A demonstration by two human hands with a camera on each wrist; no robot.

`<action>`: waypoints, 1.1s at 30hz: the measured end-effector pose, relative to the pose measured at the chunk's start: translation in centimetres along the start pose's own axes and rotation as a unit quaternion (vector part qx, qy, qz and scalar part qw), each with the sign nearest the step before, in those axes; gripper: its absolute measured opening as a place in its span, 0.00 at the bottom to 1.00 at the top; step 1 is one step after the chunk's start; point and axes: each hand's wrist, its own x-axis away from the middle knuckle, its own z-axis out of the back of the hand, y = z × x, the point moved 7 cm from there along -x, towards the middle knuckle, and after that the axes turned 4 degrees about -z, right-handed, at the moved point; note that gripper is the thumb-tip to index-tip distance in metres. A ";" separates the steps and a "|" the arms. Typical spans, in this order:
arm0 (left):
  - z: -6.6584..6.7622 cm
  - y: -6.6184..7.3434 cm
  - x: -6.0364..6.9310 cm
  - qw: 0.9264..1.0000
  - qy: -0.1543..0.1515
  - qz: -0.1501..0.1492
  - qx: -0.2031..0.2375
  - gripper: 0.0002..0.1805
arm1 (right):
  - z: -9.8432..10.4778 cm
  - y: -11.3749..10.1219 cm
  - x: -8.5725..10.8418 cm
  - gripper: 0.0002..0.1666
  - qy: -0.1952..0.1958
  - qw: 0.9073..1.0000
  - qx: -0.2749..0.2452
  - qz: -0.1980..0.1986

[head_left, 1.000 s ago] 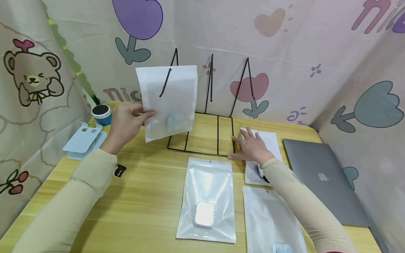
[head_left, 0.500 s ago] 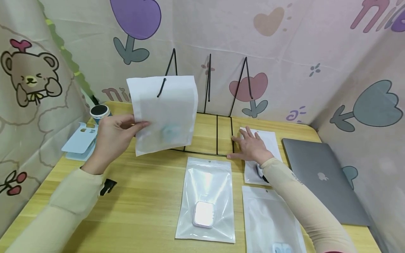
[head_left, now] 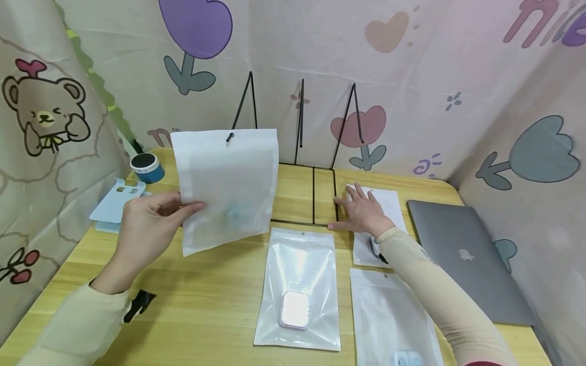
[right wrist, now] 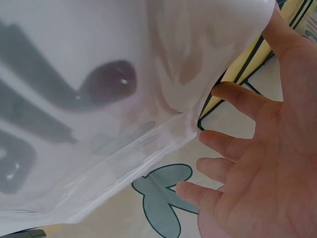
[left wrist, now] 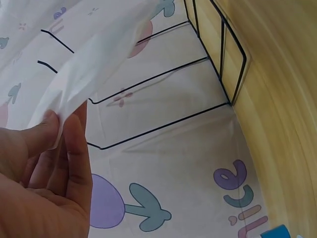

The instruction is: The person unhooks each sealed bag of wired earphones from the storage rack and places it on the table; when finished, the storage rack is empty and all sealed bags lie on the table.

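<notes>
In the head view my left hand [head_left: 153, 226] pinches the left edge of a white translucent zip bag [head_left: 224, 183] between thumb and fingers. The bag's top still meets the tip of the left hook of a black wire rack [head_left: 313, 195]; a bluish thing shows faintly inside. In the left wrist view the left hand [left wrist: 52, 178] grips the edge of the bag [left wrist: 94, 54]. My right hand [head_left: 363, 211] has its fingers spread, touching the rack's right base wire and a white bag [head_left: 389, 201]. The right wrist view shows the right hand [right wrist: 267, 144] beside a bag [right wrist: 163, 54] holding dark shapes.
A clear-fronted bag with a white square case [head_left: 295, 310] lies in front of the rack, and another white bag [head_left: 389, 300] to its right. A grey laptop [head_left: 462, 254] lies at right. A light blue stand [head_left: 116, 201] and a blue-white jar [head_left: 148, 168] stand at left.
The left hand has drawn the bag toward the person, down and leftward in the head view, sliding it along the hook to its tip. The right hand has stayed put.
</notes>
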 end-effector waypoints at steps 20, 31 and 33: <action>1.1 -0.7 4.2 0.997 -0.038 0.061 0.023 0.03 | -0.6 -0.2 0.0 0.55 -0.004 1.000 -0.003 -0.004; -0.5 -5.1 7.0 0.978 -0.131 0.159 0.025 0.11 | 0.0 -0.1 0.0 0.55 0.003 1.000 0.003 0.001; -1.1 -6.1 7.5 0.971 -0.158 0.176 0.032 0.13 | 0.1 -0.1 0.0 0.55 0.003 1.000 0.004 0.000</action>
